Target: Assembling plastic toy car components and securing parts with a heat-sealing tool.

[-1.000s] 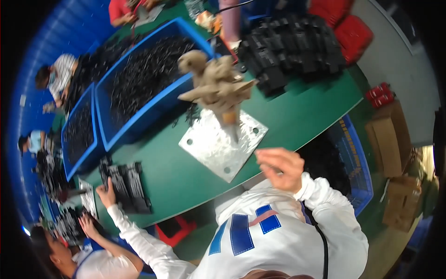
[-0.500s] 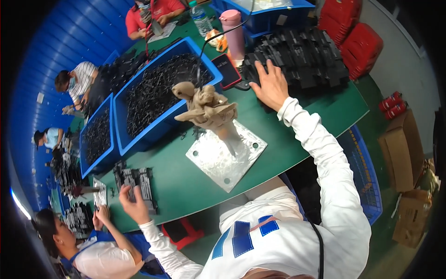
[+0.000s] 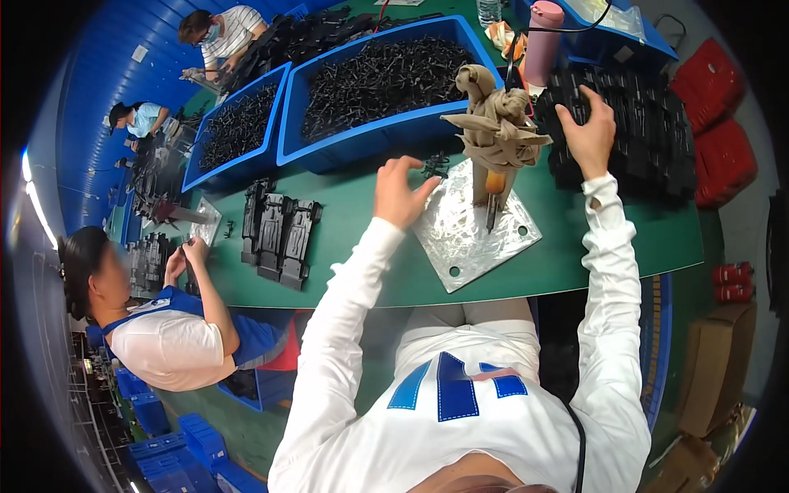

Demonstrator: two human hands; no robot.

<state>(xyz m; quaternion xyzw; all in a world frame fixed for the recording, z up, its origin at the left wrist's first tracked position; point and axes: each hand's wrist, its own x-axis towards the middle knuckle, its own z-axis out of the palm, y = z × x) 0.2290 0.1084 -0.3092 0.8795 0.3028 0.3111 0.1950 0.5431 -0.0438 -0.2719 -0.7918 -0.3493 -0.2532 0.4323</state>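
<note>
My left hand [image 3: 399,194] is open, thumb and fingers apart, beside a small cluster of thin black plastic parts [image 3: 436,165]. I cannot see anything held in it. My right hand [image 3: 588,135] is open too, fingers spread, at the near-left edge of a pile of long black moulded plastic pieces [image 3: 649,131]. Between my hands a shiny metal plate [image 3: 485,242] with corner holes lies on the table. Over it stands a tool wrapped in tan cloth [image 3: 497,123], with an amber section and a thin metal tip pointing down.
Blue bins [image 3: 329,152] of small black parts stand behind my left hand. Three black moulded pieces [image 3: 279,234] lie on the green table [image 3: 353,246] at left. A pink bottle [image 3: 542,41] stands at the back. A co-worker [image 3: 164,320] sits at left; others work farther back.
My left hand has moved right, from beside the black moulded pieces to the small parts near the plate. My right hand stays at the pile. The view has swung left.
</note>
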